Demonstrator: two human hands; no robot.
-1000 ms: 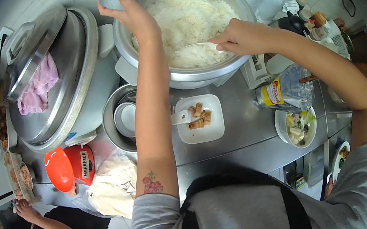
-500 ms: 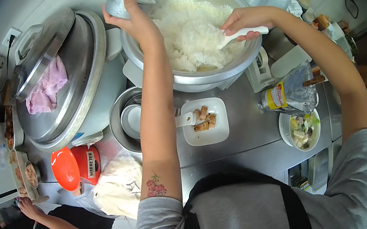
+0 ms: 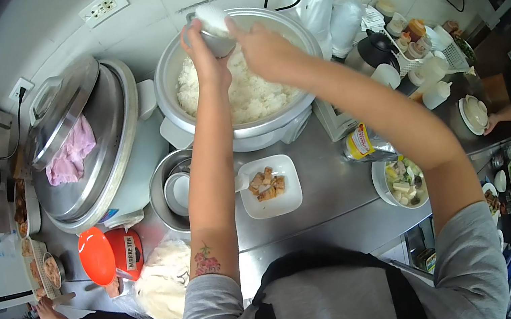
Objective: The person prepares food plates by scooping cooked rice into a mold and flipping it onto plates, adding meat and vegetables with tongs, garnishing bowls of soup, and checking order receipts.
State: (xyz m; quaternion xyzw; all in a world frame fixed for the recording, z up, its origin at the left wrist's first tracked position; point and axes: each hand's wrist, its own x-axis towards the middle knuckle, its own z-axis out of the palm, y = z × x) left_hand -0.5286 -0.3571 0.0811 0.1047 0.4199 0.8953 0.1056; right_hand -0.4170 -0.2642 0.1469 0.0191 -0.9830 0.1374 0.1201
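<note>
My left hand is wrapped round a small metal cup above the far-left side of the rice cooker pot. My right hand grips a white rice paddle, its blade over the cup's mouth; most of the handle is hidden by the fingers. Cooked white rice fills the pot beneath both hands. In front of the pot is a square white bowl with browned, cut pieces of food. Beside it, metal bowls are nested, partly behind my left forearm.
A second large cooker with a tilted metal lid and pink cloth stands left. An orange scale sits nearer. Right are a bowl of vegetables, a foil pouch and squeeze bottles. Co-workers are at both sides.
My right hand has lifted the paddle from the rice and brought it left to the cup. The camera view has shifted, so the counter items appear slightly left and the pot lower.
</note>
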